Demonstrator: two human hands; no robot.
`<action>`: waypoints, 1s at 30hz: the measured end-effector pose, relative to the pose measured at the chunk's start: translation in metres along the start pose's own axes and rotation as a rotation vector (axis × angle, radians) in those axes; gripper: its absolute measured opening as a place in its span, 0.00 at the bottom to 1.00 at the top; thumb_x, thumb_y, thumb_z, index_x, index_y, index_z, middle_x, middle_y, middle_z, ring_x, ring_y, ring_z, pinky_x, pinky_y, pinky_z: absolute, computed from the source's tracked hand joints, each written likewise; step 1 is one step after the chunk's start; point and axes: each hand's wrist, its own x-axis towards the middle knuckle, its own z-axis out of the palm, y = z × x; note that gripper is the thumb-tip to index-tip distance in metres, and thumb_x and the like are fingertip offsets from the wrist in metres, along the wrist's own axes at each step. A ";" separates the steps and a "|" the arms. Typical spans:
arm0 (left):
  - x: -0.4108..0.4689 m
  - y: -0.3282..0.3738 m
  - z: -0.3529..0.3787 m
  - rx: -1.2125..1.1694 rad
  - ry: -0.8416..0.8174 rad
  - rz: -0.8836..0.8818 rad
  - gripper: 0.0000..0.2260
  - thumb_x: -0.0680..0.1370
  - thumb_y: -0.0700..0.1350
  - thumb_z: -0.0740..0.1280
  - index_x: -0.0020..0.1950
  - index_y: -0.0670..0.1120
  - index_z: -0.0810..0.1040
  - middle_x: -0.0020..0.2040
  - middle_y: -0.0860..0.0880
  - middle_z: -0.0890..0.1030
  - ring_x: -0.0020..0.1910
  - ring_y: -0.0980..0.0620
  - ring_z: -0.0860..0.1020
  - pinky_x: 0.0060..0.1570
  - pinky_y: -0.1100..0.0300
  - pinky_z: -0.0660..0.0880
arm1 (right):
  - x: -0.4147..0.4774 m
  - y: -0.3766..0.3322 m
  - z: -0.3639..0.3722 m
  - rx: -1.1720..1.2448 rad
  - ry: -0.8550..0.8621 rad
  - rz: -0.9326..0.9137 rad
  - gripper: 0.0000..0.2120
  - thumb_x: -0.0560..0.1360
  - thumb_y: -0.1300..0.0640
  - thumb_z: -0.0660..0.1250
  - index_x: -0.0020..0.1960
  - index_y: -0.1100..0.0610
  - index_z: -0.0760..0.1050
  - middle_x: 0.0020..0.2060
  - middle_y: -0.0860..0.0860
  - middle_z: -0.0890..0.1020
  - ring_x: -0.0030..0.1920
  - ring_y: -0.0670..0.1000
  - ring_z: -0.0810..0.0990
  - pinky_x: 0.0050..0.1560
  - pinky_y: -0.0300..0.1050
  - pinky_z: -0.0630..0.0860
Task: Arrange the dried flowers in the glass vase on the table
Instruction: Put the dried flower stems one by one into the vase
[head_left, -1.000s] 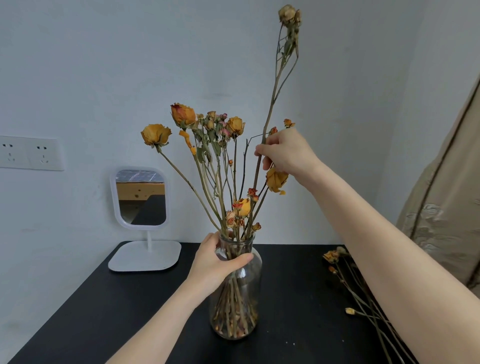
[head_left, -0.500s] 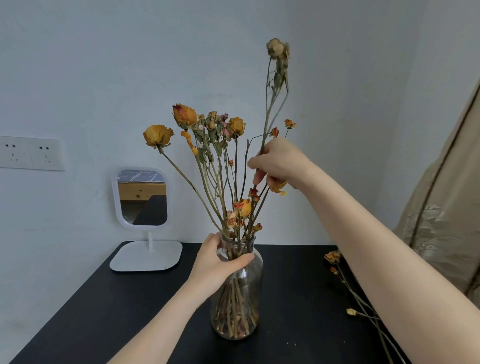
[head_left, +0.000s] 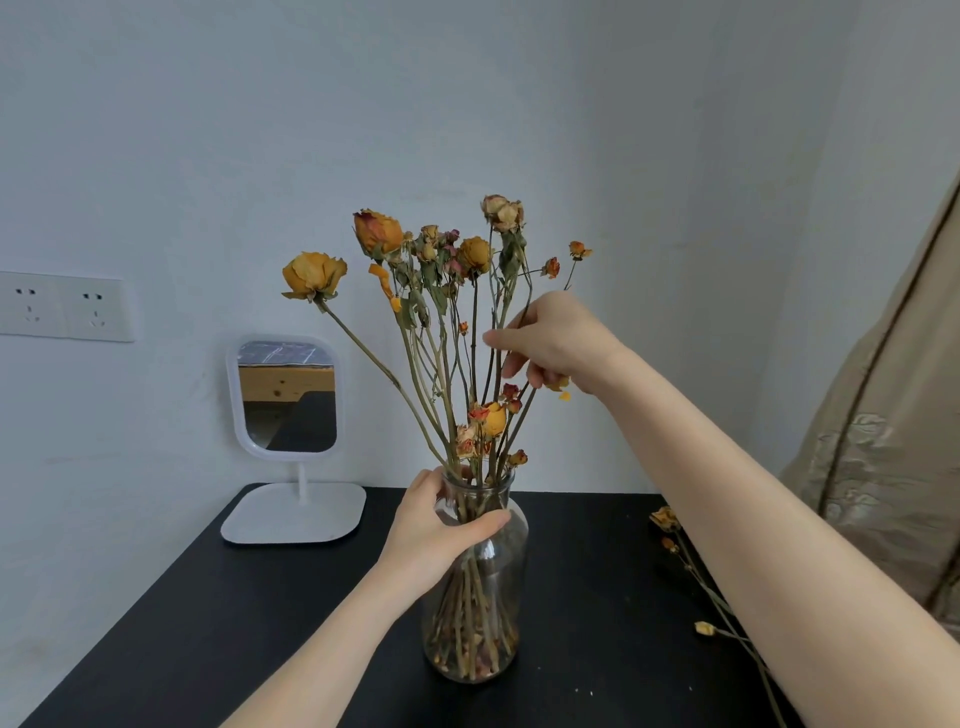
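My right hand (head_left: 558, 343) pinches the light, brittle stem (head_left: 492, 291) gently, its bloom above; my left hand (head_left: 441, 530) grips the glass vase (head_left: 483, 613).

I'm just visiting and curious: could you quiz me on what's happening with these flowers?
1. True or false: the left hand grips the vase at its neck.
2. What does the right hand pinch? A, a mirror; B, a stem; C, a socket.
3. Fill in: the loose flowers lie on the table to the vase's ____.
Key: 1 true; 2 B; 3 right.
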 end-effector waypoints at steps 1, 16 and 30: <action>0.000 0.000 0.000 0.002 0.000 0.001 0.25 0.65 0.57 0.75 0.56 0.60 0.66 0.55 0.60 0.72 0.55 0.59 0.70 0.51 0.65 0.67 | 0.001 0.000 -0.002 0.042 0.049 -0.021 0.14 0.75 0.55 0.66 0.36 0.62 0.77 0.28 0.54 0.82 0.16 0.44 0.70 0.19 0.34 0.66; -0.002 0.003 -0.001 -0.021 -0.004 0.006 0.24 0.66 0.56 0.75 0.56 0.60 0.67 0.56 0.59 0.73 0.54 0.59 0.71 0.50 0.67 0.69 | 0.005 0.003 0.002 -0.045 0.138 -0.027 0.17 0.75 0.53 0.67 0.30 0.60 0.75 0.24 0.52 0.77 0.16 0.45 0.67 0.21 0.35 0.65; -0.025 0.004 -0.004 -0.056 0.076 0.026 0.30 0.66 0.55 0.75 0.64 0.58 0.66 0.62 0.60 0.70 0.63 0.59 0.67 0.61 0.58 0.65 | -0.021 0.011 -0.012 0.163 0.176 -0.067 0.11 0.76 0.50 0.66 0.38 0.56 0.76 0.18 0.47 0.75 0.15 0.42 0.68 0.18 0.31 0.67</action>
